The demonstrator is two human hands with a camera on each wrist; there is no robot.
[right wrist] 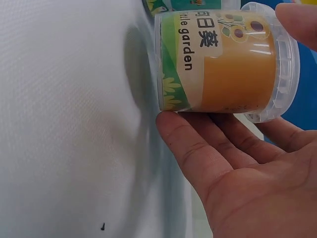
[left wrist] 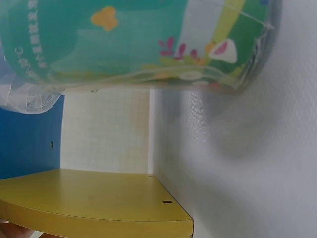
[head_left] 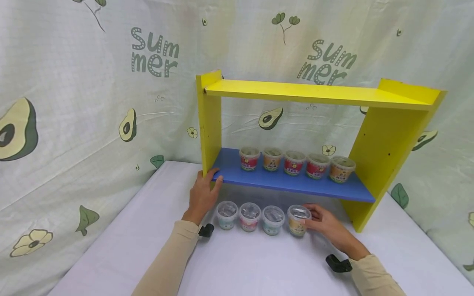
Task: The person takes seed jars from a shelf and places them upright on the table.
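Observation:
In the head view my right hand [head_left: 327, 224] is at a small orange tub [head_left: 297, 226] with a clear lid, standing on the table. Its thumb lies along the front and its fingers reach behind. The right wrist view shows the tub's sunflower label [right wrist: 223, 59], with the thumb over the lid's rim. My left hand [head_left: 203, 195] grips the lower left corner of a yellow and blue shelf unit [head_left: 292, 187]. To the left of the orange tub stand a teal tub [head_left: 273, 227], a pink tub [head_left: 249, 222] and another teal tub [head_left: 226, 221], whose side fills the upper left wrist view.
Several red and orange tubs [head_left: 292, 166] stand in a row on the blue shelf board. Above them runs a yellow top board [head_left: 296, 91]. The yellow right panel [head_left: 386, 152] rises beyond my right hand. A patterned cloth [head_left: 81, 102] hangs behind the white table [head_left: 148, 218].

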